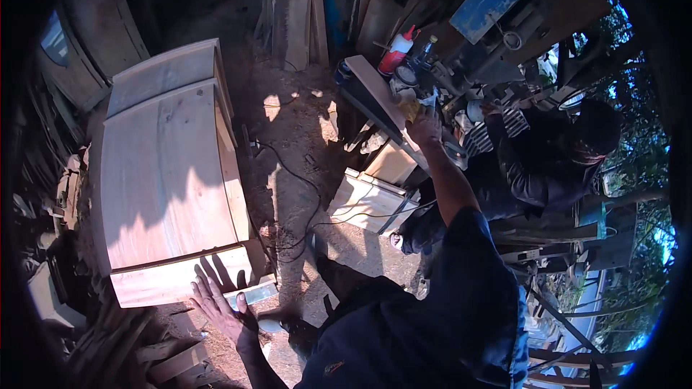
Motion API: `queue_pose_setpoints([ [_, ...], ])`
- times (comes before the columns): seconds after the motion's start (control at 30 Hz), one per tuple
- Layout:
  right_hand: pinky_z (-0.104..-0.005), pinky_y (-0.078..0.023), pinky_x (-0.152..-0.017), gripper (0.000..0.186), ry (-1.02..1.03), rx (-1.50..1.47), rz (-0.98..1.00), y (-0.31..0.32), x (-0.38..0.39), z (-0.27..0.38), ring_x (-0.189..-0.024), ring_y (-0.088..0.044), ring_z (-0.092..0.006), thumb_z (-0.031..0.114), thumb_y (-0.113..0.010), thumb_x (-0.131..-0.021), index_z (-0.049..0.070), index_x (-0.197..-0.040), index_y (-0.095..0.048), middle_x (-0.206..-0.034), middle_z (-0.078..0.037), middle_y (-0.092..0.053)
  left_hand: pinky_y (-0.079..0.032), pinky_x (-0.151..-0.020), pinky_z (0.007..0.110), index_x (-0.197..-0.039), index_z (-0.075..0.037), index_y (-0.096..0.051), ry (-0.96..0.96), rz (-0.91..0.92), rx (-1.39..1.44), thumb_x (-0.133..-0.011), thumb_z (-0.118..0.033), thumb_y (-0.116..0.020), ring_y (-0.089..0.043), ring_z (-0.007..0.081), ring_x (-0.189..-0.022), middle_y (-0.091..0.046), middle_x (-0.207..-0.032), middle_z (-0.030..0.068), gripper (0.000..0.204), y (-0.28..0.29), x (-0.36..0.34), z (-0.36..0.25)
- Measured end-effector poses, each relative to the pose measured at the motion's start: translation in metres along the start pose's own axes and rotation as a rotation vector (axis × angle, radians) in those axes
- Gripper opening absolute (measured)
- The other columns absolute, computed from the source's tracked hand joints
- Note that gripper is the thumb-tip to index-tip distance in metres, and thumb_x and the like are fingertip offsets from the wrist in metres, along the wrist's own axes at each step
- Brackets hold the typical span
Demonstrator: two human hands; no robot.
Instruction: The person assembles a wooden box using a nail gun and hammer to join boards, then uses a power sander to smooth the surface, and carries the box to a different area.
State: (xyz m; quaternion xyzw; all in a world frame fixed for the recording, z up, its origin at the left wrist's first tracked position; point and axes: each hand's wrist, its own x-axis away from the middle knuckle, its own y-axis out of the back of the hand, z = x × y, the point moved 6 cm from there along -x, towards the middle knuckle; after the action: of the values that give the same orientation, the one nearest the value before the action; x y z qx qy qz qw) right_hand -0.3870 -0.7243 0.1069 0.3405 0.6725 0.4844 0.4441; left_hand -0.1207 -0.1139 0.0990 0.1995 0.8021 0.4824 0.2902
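- The left hand (225,311) is nearest, its forearm rising from the lower edge. Its fingers are spread apart and point far and left, thumb held away from them, with nothing in their grasp. They overlap the cabinet's near end, their shadow beside them; whether they touch the wood, I cannot tell.
- One greenish strip (257,294) lies just right of that hand, at the cabinet's near right corner.
- The one cabinet (169,180) stands on the left. Its long axis runs near to far, its far end leaning slightly right. Three panels show on its upper face: a broad middle one and two narrower ones, near and far.
- One small box (364,202) stands on the ground, well right of the cabinet.
- One black cord (311,187) curves between the two.
- The right hand (425,130) reaches far along an outstretched arm, fingers bent at one yellowish thing (411,109); whether they grip it, I cannot tell.
- One co-worker (548,158) in dark clothes is right of that arm.
- Two bottles, one red and white (396,55), one clear (427,50), stand beyond the right hand.
- Several upright planks (298,14) stand farthest.
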Motion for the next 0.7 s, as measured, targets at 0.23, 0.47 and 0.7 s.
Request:
queue_pose_setpoints([
  [0.23,-0.0521,-0.044,-0.101,0.074,-0.139,-0.125,0.413,-0.105,-0.063,-0.059,-0.121,-0.055,-0.0423,0.048,-0.058,-0.088,0.010,-0.145,-0.031,-0.129,-0.025,-0.054,-0.006,-0.122,0.050,-0.157,-0.006,-0.019,-0.021,0.277,-0.374,-0.097,-0.065,-0.033,-0.012,0.0324,-0.152,-0.017,-0.163,0.0169,0.086,-0.032,-0.014,-0.042],
  [0.47,-0.0516,-0.047,-0.096,0.057,-0.105,-0.228,0.359,-0.114,-0.065,-0.065,-0.119,-0.057,-0.0372,0.039,-0.057,-0.086,0.001,-0.129,-0.051,-0.118,-0.023,-0.061,-0.021,-0.120,0.051,-0.151,0.004,-0.026,-0.180,0.312,-0.230,-0.089,-0.059,-0.058,-0.024,0.0389,-0.147,-0.027,-0.158,0.0229,0.094,-0.031,0.006,-0.113],
  [0.7,-0.0398,-0.049,-0.093,0.065,-0.005,-0.944,0.411,0.048,0.046,-0.040,-0.109,-0.064,-0.0297,0.036,-0.074,-0.075,0.000,-0.126,-0.058,-0.118,-0.021,-0.066,-0.026,-0.118,0.051,-0.148,0.005,-0.034,-0.321,0.326,-0.149,-0.092,-0.052,-0.058,-0.027,0.0395,-0.146,-0.031,-0.156,0.0238,0.083,-0.022,0.025,-0.103],
])
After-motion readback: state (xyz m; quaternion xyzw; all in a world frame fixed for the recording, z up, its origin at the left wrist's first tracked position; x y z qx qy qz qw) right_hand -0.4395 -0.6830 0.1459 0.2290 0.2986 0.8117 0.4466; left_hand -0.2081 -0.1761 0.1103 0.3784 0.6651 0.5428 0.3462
